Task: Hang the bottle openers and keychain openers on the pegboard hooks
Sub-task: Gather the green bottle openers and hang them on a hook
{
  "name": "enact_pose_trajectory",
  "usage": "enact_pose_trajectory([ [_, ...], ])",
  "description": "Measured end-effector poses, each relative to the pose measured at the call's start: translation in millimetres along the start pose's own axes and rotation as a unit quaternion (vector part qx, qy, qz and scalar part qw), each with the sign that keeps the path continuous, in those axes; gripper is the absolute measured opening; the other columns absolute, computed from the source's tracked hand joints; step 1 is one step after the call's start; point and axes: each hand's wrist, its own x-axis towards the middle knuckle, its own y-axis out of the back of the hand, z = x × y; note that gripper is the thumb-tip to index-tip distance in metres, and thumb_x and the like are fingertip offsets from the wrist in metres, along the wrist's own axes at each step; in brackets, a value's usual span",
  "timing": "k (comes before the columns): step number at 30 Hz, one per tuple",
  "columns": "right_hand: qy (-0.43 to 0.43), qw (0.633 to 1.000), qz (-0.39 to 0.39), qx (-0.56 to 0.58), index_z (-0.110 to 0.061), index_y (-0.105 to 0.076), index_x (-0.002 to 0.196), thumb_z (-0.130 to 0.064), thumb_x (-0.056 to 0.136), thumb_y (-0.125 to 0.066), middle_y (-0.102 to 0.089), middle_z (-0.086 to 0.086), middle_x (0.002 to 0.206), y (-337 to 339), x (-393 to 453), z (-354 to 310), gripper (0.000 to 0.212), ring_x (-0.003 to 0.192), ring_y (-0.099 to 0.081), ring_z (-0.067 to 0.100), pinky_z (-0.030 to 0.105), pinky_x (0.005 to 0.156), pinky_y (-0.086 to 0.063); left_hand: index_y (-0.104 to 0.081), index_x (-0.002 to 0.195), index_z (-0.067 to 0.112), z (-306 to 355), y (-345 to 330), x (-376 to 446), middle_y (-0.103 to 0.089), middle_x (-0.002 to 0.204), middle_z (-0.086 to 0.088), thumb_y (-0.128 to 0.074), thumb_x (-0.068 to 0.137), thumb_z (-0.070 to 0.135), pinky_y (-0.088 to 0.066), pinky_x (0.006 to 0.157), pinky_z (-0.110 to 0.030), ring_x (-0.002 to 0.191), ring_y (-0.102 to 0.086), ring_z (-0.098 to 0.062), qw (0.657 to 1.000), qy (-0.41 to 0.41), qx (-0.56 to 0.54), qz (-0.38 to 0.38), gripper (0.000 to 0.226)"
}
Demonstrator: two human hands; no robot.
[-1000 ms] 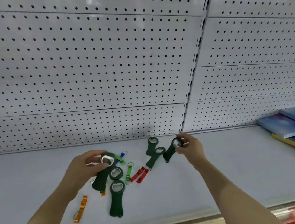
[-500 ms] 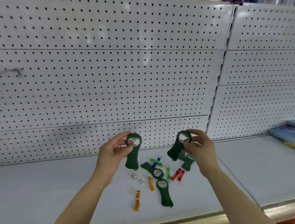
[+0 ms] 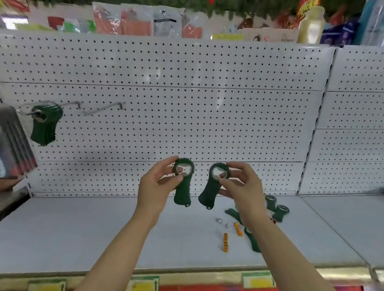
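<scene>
Left hand (image 3: 157, 187) pinches the ring head of a dark green bottle opener (image 3: 182, 182) betw. thumb and fingers, handle hanging down; right hand (image 3: 241, 187) does the same w/ a second green opener (image 3: 212, 186), the two held side by side, apart, in front of the white pegboard (image 3: 190, 111). Below right on the grey shelf (image 3: 81, 228) lie more green openers (image 3: 277, 209) and orange keychain openers (image 3: 225, 242). Up left, a bunch of green openers (image 3: 45, 123) hangs on a hook, w/ an empty hook (image 3: 104, 109) just beside it.
</scene>
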Motion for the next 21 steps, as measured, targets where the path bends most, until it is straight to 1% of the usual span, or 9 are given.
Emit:
enact_pose_trajectory([
  [3, 0.014, 0.999, -0.022, 0.019, -0.009, -0.060, 0.110, 0.005, 0.082, -0.070, -0.066, 0.016, 0.096, -26.0, -24.9, -11.9, 0.033, 0.081, -0.071, 0.022, 0.030, 0.067, -0.061, -0.070, 0.113, 0.028, 16.0, 27.3, -18.2, -0.074, 0.103, 0.001, -0.072, 0.085, 0.000, -0.055, 0.079, -0.023, 0.091, -0.071, -0.008, 1.000, -0.012, -0.006, 0.018, 0.040],
  [6, 0.028, 0.998, -0.044, 0.021, -0.009, -0.060, 0.110, 0.007, 0.083, -0.068, -0.066, 0.014, 0.094, -53.6, -42.7, -26.5, 0.031, 0.080, -0.071, 0.020, 0.026, 0.065, -0.059, -0.070, 0.112, 0.027, 34.2, 55.4, -30.2, -0.073, 0.107, -0.005, -0.072, 0.085, -0.001, -0.056, 0.079, -0.024, 0.093, -0.071, -0.010, 0.999, -0.022, 0.001, 0.029, 0.039],
  [9, 0.044, 0.997, -0.059, 0.031, -0.009, -0.061, 0.108, 0.009, 0.083, -0.066, -0.066, 0.014, 0.091, -82.0, -54.2, -40.5, 0.031, 0.075, -0.071, 0.014, 0.025, 0.064, -0.059, -0.070, 0.113, 0.025, 52.6, 84.9, -34.9, -0.073, 0.108, -0.006, -0.071, 0.085, -0.002, -0.055, 0.076, -0.020, 0.092, -0.071, -0.009, 0.999, -0.037, -0.006, 0.037, 0.039],
  [11, 0.054, 0.996, -0.069, 0.034, -0.009, -0.062, 0.108, 0.009, 0.083, -0.067, -0.066, 0.013, 0.090, -101.2, -60.1, -47.9, 0.031, 0.073, -0.071, 0.012, 0.025, 0.064, -0.059, -0.070, 0.112, 0.026, 62.7, 104.1, -33.8, -0.074, 0.107, -0.006, -0.072, 0.085, -0.002, -0.055, 0.078, -0.021, 0.089, -0.071, -0.007, 0.998, -0.049, -0.010, 0.045, 0.040],
  [16, 0.079, 0.993, -0.079, 0.039, -0.009, -0.065, 0.109, 0.006, 0.081, -0.071, -0.068, 0.014, 0.093, -153.4, -65.2, -60.1, 0.032, 0.076, -0.071, 0.015, 0.025, 0.064, -0.058, -0.070, 0.111, 0.031, 76.1, 150.1, -20.7, -0.074, 0.108, -0.001, -0.072, 0.085, -0.001, -0.056, 0.087, -0.030, 0.097, -0.071, -0.011, 0.996, -0.067, -0.010, 0.059, 0.041],
  [19, 0.090, 0.993, -0.070, 0.044, -0.012, -0.066, 0.108, 0.004, 0.080, -0.072, -0.070, 0.012, 0.093, -187.4, -64.6, -63.0, 0.033, 0.080, -0.071, 0.017, 0.027, 0.067, -0.059, -0.070, 0.113, 0.029, 80.9, 180.8, -9.9, -0.074, 0.109, -0.001, -0.071, 0.086, -0.002, -0.056, 0.083, -0.027, 0.099, -0.071, -0.013, 0.996, -0.074, -0.011, 0.052, 0.041],
  [21, 0.094, 0.992, -0.067, 0.047, -0.012, -0.067, 0.109, 0.004, 0.081, -0.072, -0.070, 0.012, 0.094, -211.3, -64.7, -63.5, 0.033, 0.081, -0.072, 0.017, 0.029, 0.068, -0.060, -0.070, 0.114, 0.028, 84.1, 203.9, -0.7, -0.073, 0.110, -0.003, -0.071, 0.086, -0.001, -0.056, 0.085, -0.028, 0.099, -0.070, -0.014, 0.996, -0.076, -0.005, 0.051, 0.041],
])
